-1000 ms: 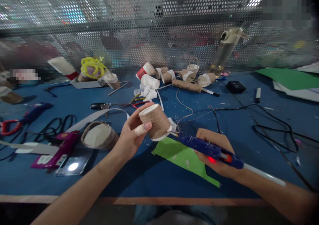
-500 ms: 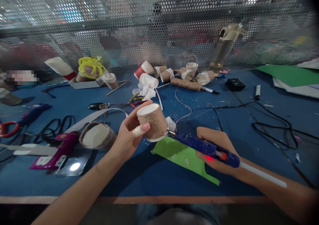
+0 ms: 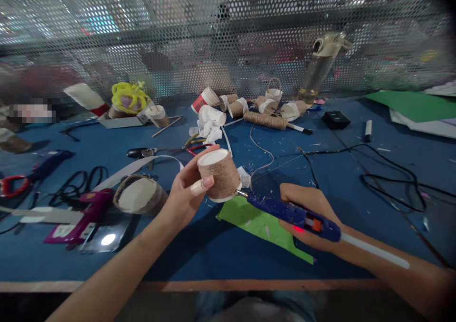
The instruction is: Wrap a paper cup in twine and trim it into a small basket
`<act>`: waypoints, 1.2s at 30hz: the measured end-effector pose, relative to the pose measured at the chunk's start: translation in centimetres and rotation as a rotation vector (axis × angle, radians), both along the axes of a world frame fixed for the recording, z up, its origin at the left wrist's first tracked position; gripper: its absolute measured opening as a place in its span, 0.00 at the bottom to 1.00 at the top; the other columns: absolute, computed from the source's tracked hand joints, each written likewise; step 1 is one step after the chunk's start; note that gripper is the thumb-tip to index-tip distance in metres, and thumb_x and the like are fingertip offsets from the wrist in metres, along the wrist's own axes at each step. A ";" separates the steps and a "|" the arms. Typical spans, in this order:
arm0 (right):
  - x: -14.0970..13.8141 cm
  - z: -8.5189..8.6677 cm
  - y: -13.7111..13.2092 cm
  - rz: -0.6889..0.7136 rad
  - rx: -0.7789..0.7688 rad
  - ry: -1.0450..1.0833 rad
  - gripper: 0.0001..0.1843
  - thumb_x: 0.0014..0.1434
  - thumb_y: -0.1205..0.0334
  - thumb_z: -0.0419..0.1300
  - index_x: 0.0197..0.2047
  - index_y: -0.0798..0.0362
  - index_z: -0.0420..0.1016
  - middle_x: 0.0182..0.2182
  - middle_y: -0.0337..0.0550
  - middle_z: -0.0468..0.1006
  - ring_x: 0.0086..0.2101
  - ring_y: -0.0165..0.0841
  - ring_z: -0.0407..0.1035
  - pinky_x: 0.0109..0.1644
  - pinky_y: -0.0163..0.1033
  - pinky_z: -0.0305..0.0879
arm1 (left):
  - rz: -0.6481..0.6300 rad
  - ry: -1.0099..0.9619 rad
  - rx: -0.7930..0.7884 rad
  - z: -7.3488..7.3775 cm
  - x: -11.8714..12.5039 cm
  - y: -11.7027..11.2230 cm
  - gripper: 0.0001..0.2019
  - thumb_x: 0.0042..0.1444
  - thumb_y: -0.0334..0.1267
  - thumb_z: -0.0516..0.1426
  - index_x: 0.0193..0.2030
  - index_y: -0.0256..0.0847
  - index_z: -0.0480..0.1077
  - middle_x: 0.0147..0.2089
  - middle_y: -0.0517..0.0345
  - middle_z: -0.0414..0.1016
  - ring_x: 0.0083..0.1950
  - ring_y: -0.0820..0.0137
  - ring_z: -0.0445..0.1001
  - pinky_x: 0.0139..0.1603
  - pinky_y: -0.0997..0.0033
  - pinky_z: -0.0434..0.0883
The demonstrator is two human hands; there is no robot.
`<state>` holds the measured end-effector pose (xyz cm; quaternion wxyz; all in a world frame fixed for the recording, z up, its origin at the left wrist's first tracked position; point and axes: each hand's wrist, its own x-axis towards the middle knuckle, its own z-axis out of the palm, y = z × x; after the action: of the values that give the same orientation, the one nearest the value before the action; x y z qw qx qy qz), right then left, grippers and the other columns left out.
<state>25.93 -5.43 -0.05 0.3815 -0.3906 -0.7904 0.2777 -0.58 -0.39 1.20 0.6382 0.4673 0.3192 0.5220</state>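
Note:
A paper cup wrapped in brown twine (image 3: 221, 177) is gripped in my left hand (image 3: 188, 186), tilted, its white base upward; the thumb presses its side. My right hand (image 3: 308, 213) is closed round a blue hot glue gun (image 3: 278, 209), whose red light glows and from whose back a white glue stick (image 3: 374, 250) sticks out. The gun's metal nozzle meets the twine near the cup's lower right edge. Behind the cup a crumpled white scrap (image 3: 244, 176) shows. Under both hands lies a strip of green paper (image 3: 263, 229) on the blue table.
A twine-wrapped container (image 3: 138, 196), a magenta glue gun (image 3: 80, 217) and a lit phone (image 3: 107, 239) lie left. At the back are a twine roll (image 3: 265, 120), several cups and a clear bottle (image 3: 317, 70). A black cable (image 3: 366, 184) loops on the right.
The glue gun's nozzle has shifted slightly left and down along the cup's lower edge. The cup has moved a little to the right in my left hand.

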 end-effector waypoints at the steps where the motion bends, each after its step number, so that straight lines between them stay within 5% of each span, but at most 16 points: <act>1: 0.0 0.0 0.0 0.002 -0.006 0.001 0.15 0.53 0.67 0.60 0.28 0.48 0.53 0.24 0.32 0.60 0.22 0.27 0.54 0.27 0.36 0.49 | -0.007 -0.007 -0.001 0.0 0.0 0.0 0.31 0.50 0.43 0.71 0.62 0.47 0.74 0.63 0.49 0.76 0.68 0.49 0.69 0.68 0.54 0.66; 8: 0.1 0.3 0.3 -0.050 -0.064 0.008 0.15 0.55 0.70 0.58 0.27 0.49 0.53 0.23 0.31 0.59 0.23 0.26 0.54 0.28 0.36 0.50 | -0.067 -0.057 0.033 0.1 -0.2 0.3 0.29 0.53 0.45 0.69 0.62 0.48 0.73 0.62 0.48 0.77 0.65 0.48 0.71 0.63 0.52 0.72; 18: -0.2 0.3 -0.1 0.064 -0.064 0.059 0.15 0.54 0.69 0.60 0.27 0.49 0.54 0.23 0.31 0.59 0.22 0.26 0.54 0.27 0.35 0.50 | -0.012 -0.017 -0.055 -0.2 -0.2 0.2 0.29 0.50 0.45 0.71 0.60 0.47 0.75 0.60 0.49 0.77 0.65 0.50 0.72 0.62 0.57 0.73; 25: 0.0 0.0 0.1 0.019 -0.079 0.077 0.15 0.54 0.70 0.59 0.26 0.50 0.54 0.22 0.31 0.58 0.22 0.25 0.54 0.26 0.35 0.48 | -0.050 -0.061 -0.049 -0.2 -0.2 0.3 0.30 0.53 0.45 0.69 0.63 0.46 0.73 0.60 0.45 0.78 0.63 0.46 0.74 0.62 0.50 0.73; 36: -0.2 -0.1 0.5 -0.117 -0.364 0.097 0.11 0.53 0.68 0.59 0.24 0.50 0.60 0.22 0.33 0.62 0.23 0.26 0.57 0.27 0.35 0.52 | -0.138 -0.117 -0.035 0.1 -0.3 0.2 0.28 0.53 0.47 0.69 0.61 0.46 0.75 0.57 0.48 0.79 0.59 0.48 0.77 0.61 0.50 0.75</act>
<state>25.75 -4.92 -0.16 0.3575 -0.4845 -0.6838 0.4121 -0.92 -0.20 1.28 0.6981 0.4459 0.2575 0.4974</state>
